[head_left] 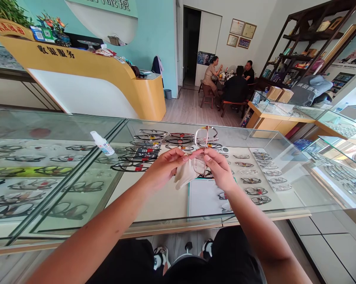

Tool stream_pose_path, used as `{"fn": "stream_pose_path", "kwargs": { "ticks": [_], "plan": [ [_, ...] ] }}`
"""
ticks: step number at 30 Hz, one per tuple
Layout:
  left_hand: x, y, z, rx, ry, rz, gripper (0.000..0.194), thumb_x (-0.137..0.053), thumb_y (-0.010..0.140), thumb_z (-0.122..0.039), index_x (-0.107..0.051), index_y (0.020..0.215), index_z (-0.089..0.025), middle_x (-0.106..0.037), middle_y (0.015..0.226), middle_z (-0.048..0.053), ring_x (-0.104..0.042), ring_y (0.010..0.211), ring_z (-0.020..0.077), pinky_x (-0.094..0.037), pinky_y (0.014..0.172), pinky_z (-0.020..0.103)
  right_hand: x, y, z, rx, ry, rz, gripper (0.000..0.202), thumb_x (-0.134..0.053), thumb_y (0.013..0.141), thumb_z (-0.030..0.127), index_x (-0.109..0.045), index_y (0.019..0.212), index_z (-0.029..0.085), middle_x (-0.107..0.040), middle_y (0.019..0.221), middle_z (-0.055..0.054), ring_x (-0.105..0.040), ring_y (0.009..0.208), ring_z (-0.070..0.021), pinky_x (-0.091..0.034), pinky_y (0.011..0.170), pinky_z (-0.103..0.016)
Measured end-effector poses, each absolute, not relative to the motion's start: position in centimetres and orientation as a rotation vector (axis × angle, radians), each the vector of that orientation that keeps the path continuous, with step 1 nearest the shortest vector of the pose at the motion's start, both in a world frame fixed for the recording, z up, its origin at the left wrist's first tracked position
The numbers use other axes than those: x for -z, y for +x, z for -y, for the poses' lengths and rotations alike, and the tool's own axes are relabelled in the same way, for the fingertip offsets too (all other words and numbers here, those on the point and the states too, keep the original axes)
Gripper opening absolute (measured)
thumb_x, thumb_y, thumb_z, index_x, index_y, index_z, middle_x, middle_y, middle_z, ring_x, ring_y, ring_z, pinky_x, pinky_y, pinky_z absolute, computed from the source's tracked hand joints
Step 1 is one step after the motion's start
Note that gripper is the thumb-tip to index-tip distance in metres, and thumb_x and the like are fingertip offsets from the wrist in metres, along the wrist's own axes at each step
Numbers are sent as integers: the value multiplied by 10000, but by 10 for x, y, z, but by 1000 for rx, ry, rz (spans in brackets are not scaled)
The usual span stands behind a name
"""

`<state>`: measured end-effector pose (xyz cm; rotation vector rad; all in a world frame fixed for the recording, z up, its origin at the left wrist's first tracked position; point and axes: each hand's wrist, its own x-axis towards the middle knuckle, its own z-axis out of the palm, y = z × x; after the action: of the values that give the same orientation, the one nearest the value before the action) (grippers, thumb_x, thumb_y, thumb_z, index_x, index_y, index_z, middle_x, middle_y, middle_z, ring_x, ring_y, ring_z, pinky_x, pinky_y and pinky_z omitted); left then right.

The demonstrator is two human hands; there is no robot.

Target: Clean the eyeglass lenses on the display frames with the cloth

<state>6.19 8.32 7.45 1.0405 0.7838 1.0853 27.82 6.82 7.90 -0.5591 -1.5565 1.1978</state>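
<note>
Bright daylight from the right, glass glare, pale washed-out right edge, wide-angle stretching towards the borders.

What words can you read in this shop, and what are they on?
"收银服务", on the yellow counter.
Green wall sign: cut off at the top, so I can't read it whole.
Orange sign, grey cover: too blurred to be sure.
White bottle, framed papers, held glasses: any print is too small or faint.

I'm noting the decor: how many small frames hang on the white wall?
4, grouped on the white wall: upper left frame, upper right frame, lower left frame, lower right frame. None in the group looks hidden.
</note>
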Motion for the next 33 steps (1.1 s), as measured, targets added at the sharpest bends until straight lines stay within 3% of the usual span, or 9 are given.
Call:
{"fn": "stream_pose_path", "kwargs": {
  "ticks": [7,19,33],
  "plan": [
    [-77,58,-83,-1190,1242,-879,445,-996,732,-562,-701,789,-234,-672,793,7,-549,650,141,-381,555,260,-85,280,-67,-1127,-636,1620,386,-596,1100,586,-817,1153,274,-807,1237,-77,-725,1178,-272,-535,1126,-434],
    [-95,43,-85,-1358,1473,-918,501,-967,749,-632,-672,788,-228,-762,980,78,-683,873,217,-539,755,339,-90,287,-68,-1137,-687,1777,349,-585,1122,534,-805,1176,268,-794,1256,-69,-690,1250,-264,-485,1152,-418],
    [-97,38,-86,-1468,1502,-1028,532,-919,791,-659,-624,855,-221,-767,1046,58,-660,865,188,-501,729,290,-91,284,-68,-1043,-673,1909,381,-581,1121,553,-822,1154,260,-797,1190,-92,-708,1183,-262,-541,1105,-438]
  ]
}}
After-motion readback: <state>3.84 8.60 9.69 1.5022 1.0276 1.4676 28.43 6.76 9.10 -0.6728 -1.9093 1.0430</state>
